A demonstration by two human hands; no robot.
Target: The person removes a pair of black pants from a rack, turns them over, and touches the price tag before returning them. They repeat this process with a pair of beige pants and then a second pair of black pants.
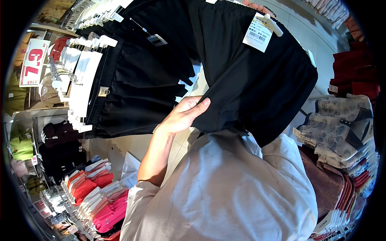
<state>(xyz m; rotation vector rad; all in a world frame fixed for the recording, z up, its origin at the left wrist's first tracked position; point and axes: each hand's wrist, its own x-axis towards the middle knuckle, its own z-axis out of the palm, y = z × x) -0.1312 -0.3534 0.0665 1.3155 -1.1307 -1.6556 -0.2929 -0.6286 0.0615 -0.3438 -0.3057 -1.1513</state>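
Black shorts [257, 86] with a gathered waistband stretch across in front of my chest, the waistband toward the upper right. My left hand [183, 114] is closed on a leg near its lower edge, thumb on top of the cloth. At the top edge of the view, fingers of my right hand [259, 6] show behind the waistband, by a white hanger piece [273, 24]. The rest of that hand is hidden, but it appears to hold the shorts up. A white price tag [256, 33] reading 89.00 hangs over the cloth.
More black shorts [136, 88] hang on a rack of white hangers [84, 80] to the left, beside a red-and-white price sign [35, 63]. Red and pink clothes [108, 213] hang lower left. Patterned tops [337, 124] hang at right. Pale tiled floor [175, 154] shows between.
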